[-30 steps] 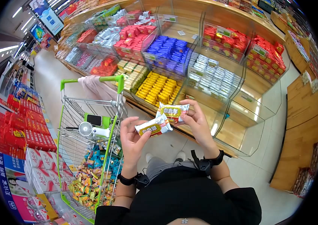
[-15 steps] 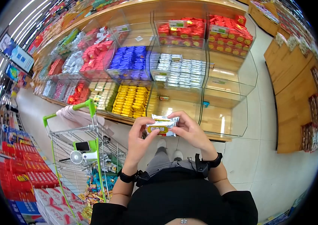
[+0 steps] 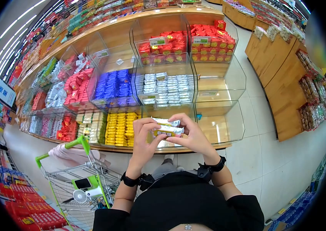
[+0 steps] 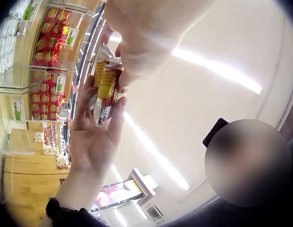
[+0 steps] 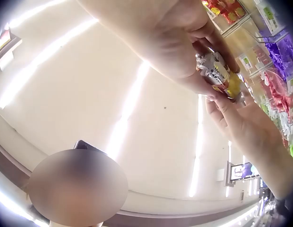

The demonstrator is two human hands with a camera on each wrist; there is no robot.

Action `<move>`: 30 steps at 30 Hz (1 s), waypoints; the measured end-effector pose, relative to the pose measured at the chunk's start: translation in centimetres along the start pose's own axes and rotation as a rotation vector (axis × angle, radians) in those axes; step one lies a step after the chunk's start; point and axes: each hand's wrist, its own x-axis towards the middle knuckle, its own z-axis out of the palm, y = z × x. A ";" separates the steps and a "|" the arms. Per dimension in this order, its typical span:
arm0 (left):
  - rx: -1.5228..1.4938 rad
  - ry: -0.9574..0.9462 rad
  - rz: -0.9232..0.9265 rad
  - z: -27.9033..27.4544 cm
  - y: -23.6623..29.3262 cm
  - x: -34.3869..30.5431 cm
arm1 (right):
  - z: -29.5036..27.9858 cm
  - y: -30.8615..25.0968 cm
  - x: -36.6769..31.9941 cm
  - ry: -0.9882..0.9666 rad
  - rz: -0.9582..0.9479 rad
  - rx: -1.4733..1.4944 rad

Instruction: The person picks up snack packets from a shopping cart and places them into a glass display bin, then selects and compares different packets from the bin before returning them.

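Observation:
Two small wrapped snack packs [image 3: 169,131], silver-white with yellow and red, are held one against the other before the person's body. The left hand [image 3: 144,140] pinches their left ends between thumb and fingers. At their right ends the right hand [image 3: 193,138] grips with thumb and fingers. In the left wrist view the yellow-and-red wrappers [image 4: 106,85] lie between both hands' fingertips. The right wrist view shows a silver end and a yellow part of the packs [image 5: 220,75], partly covered by fingers.
Beyond the hands stands a tiered display with clear bins [image 3: 219,127] of red, blue, silver and yellow packs. A green-handled shopping cart [image 3: 79,143] with a phone and small white fan is at left. A wooden shelf unit [image 3: 272,77] stands at right.
The two packs, apart and at different angles earlier, have come together in line between the hands. The view has swung rightward, so the cart and display appear farther left.

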 end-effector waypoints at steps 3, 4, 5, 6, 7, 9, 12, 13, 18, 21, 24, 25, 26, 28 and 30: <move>-0.055 0.022 -0.003 0.0 -1.6 1.0 | 0.1 -0.1 1.3 0.013 -0.031 -0.025; -0.073 0.035 -0.009 0.0 -2.1 1.4 | 0.1 0.2 1.8 0.027 -0.027 -0.020; -0.078 0.035 -0.007 -0.1 -2.6 1.8 | 0.1 0.3 2.3 0.039 -0.025 -0.015; -0.081 0.025 -0.004 -0.2 -3.1 2.1 | 0.1 0.5 2.8 0.041 -0.026 -0.018; -0.085 0.015 -0.002 -0.3 -3.6 2.4 | 0.1 0.6 3.4 0.048 -0.024 -0.038; -0.093 -0.002 -0.005 -0.6 -4.7 2.9 | 0.1 0.9 4.3 0.058 -0.020 -0.060; -0.154 -0.004 -0.030 -0.5 -6.2 3.6 | 0.1 1.3 5.5 0.074 -0.026 -0.088; -0.205 0.012 -0.049 -0.5 -6.6 3.9 | 0.1 1.4 5.9 0.081 -0.025 -0.087; -0.362 -0.049 -0.148 -0.6 -8.8 5.5 | -0.3 1.3 7.7 0.101 -0.030 -0.104; -0.485 -0.113 -0.276 -0.8 -9.4 6.5 | -0.6 1.3 8.9 0.115 -0.083 -0.169; -0.497 -0.137 -0.293 -1.0 -10.1 8.1 | -1.1 0.5 10.4 0.112 -0.086 -0.229; -0.455 -0.123 -0.231 -1.1 -10.4 8.8 | -1.4 0.1 10.9 0.113 -0.084 -0.232; -0.456 -0.144 -0.241 -1.4 -10.3 9.6 | -1.6 -0.4 11.4 0.114 -0.118 -0.270; -0.448 -0.141 -0.187 -1.5 -10.5 10.6 | -2.1 -1.8 12.4 0.122 -0.206 -0.376; -0.596 -0.160 -0.110 -2.3 -8.8 13.1 | -2.6 -3.3 13.2 0.124 -0.222 -0.346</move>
